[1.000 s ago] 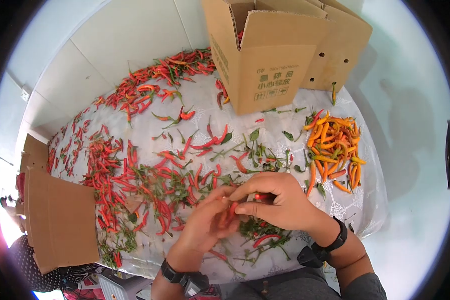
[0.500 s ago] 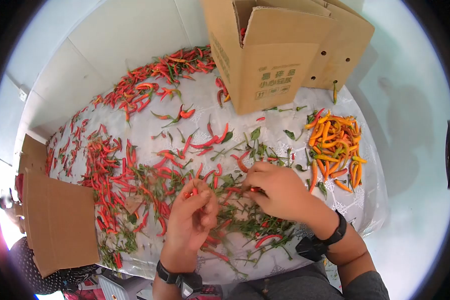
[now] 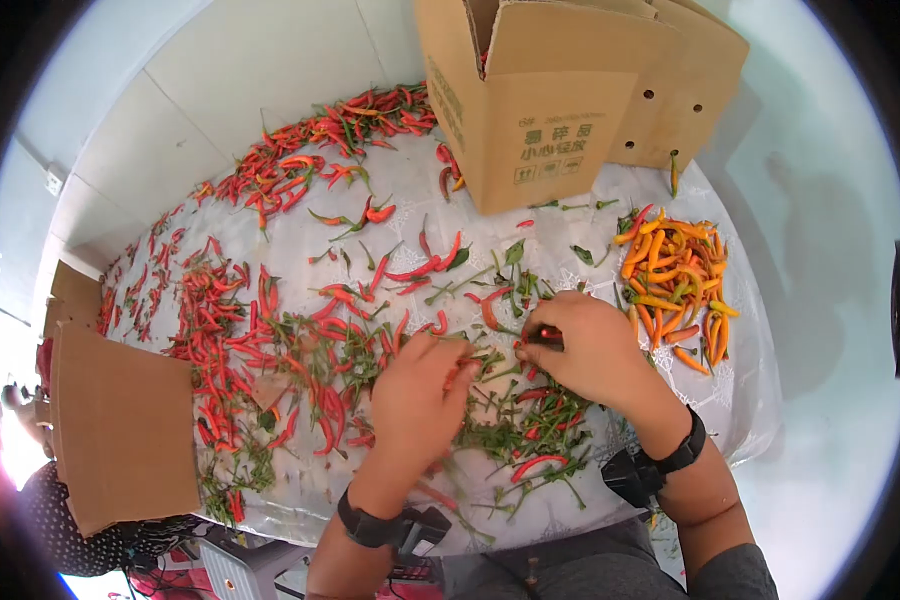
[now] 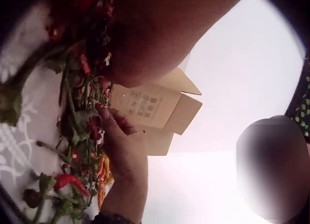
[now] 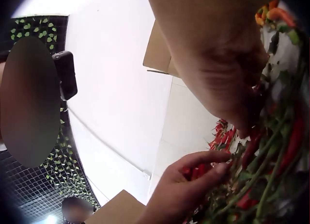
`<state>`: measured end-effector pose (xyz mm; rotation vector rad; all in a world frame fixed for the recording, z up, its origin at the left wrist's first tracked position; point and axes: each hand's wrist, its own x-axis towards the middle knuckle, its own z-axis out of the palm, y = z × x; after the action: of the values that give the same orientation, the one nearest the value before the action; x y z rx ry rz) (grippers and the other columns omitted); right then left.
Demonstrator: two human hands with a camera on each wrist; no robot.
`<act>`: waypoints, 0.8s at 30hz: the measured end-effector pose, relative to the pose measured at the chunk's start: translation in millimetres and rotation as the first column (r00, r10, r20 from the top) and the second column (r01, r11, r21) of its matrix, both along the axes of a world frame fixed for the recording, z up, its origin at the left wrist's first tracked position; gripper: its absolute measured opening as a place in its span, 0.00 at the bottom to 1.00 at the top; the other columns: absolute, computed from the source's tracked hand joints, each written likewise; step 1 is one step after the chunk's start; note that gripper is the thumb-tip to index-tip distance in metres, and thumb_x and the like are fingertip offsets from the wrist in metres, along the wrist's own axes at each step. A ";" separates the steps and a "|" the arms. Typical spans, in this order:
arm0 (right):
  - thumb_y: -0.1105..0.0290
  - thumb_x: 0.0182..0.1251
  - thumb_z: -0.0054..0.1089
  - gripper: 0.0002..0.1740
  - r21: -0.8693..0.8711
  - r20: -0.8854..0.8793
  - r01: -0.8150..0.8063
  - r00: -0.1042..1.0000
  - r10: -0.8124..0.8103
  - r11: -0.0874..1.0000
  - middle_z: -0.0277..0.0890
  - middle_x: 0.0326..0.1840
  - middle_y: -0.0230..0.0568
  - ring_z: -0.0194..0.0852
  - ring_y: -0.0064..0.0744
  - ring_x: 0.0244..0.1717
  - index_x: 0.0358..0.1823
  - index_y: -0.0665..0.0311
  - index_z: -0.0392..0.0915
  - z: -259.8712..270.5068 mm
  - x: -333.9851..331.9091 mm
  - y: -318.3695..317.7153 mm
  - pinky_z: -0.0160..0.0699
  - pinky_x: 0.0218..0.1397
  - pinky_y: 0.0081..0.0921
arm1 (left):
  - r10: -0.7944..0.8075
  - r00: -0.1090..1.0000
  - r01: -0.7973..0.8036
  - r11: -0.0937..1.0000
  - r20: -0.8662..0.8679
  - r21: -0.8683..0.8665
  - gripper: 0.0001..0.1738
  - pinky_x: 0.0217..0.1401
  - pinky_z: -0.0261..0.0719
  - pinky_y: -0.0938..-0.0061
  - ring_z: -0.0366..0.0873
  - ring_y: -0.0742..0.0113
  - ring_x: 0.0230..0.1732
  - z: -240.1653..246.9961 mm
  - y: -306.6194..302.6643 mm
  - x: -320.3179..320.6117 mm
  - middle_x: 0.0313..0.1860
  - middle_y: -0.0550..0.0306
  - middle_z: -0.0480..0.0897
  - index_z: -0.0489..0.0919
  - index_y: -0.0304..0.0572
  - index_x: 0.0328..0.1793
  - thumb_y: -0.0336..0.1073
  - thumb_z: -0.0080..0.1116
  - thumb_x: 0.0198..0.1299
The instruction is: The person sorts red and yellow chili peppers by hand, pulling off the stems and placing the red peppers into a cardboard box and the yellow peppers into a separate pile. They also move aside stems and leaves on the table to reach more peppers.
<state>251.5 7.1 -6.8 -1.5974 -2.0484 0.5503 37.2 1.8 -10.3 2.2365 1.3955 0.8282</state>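
Over the stems and leaves in the middle of the table, my left hand [image 3: 418, 400] reaches down with its back to the head camera. In the right wrist view, red chillies [image 5: 194, 172] show inside that hand's curled fingers, behind the thumb and index finger. My right hand [image 3: 588, 345] is a little to the right, fingers curled round a red chilli [image 3: 547, 334], whose end shows between thumb and fingers. Below the hands lies a heap of green stems [image 3: 495, 438] with red chillies mixed in. A single red chilli [image 3: 538, 466] rests near the front of this heap.
Orange and yellow chillies [image 3: 675, 275] are piled at the right. A tall cardboard box [image 3: 560, 120] stands at the back, another cardboard box [image 3: 125, 430] at the left edge. Red chillies [image 3: 215, 320] spread over the left side, with more [image 3: 320, 140] along the wall.
Both hands were together, then parted; the left went from palm up to reaching down at the stems. My right hand has moved up and to the right, still holding a red chilli.
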 end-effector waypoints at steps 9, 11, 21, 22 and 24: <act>0.72 0.54 0.67 0.06 -0.001 -0.288 0.009 0.958 -0.009 1.000 0.81 0.31 0.39 0.78 0.31 0.30 0.33 0.64 0.82 6.5 2.0 -2.0 0.76 0.34 0.27 | -0.042 0.994 0.038 0.998 0.105 0.045 0.10 0.31 0.73 0.70 0.76 0.59 0.28 -3.6 -0.9 -9.0 0.34 0.52 0.78 0.80 0.39 0.43 0.28 0.64 0.53; 0.73 0.56 0.67 0.06 -0.054 -0.387 0.000 0.922 -0.021 0.999 0.82 0.32 0.38 0.78 0.25 0.29 0.34 0.65 0.82 15.3 1.3 -3.2 0.76 0.34 0.23 | 0.030 0.931 0.056 0.973 0.363 -0.224 0.10 0.26 0.70 0.75 0.73 0.65 0.24 -3.9 -3.0 -12.2 0.34 0.53 0.79 0.78 0.39 0.46 0.29 0.61 0.58; 0.70 0.52 0.71 0.11 0.012 -0.569 -0.215 0.802 0.184 0.976 0.80 0.33 0.41 0.80 0.37 0.35 0.36 0.62 0.80 25.6 -29.0 -16.9 0.78 0.38 0.29 | 0.732 0.288 0.743 0.236 0.617 -0.626 0.15 0.17 0.64 0.83 0.71 0.73 0.20 8.0 -13.4 -1.1 0.31 0.53 0.79 0.74 0.38 0.49 0.43 0.47 0.70; 0.69 0.50 0.71 0.11 -0.007 -0.527 -0.192 0.835 0.159 0.981 0.80 0.32 0.41 0.79 0.38 0.35 0.35 0.62 0.80 29.1 -26.3 -17.3 0.78 0.38 0.30 | 0.715 0.270 0.784 0.226 0.644 -0.579 0.14 0.16 0.63 0.83 0.71 0.73 0.19 4.5 -11.3 -5.4 0.31 0.52 0.79 0.74 0.38 0.48 0.42 0.47 0.71; 0.68 0.47 0.72 0.13 -0.043 -0.434 -0.145 0.894 0.113 0.988 0.79 0.31 0.41 0.79 0.40 0.35 0.33 0.62 0.79 40.2 -13.1 -16.4 0.77 0.38 0.31 | 0.683 0.220 0.858 0.204 0.696 -0.472 0.13 0.13 0.61 0.83 0.71 0.71 0.18 -3.3 -4.1 -18.6 0.31 0.51 0.79 0.74 0.38 0.47 0.42 0.47 0.71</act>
<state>238.4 -9.3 33.4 -1.2416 -1.8167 0.9470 18.7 -2.4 -13.5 0.2476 0.4668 0.6215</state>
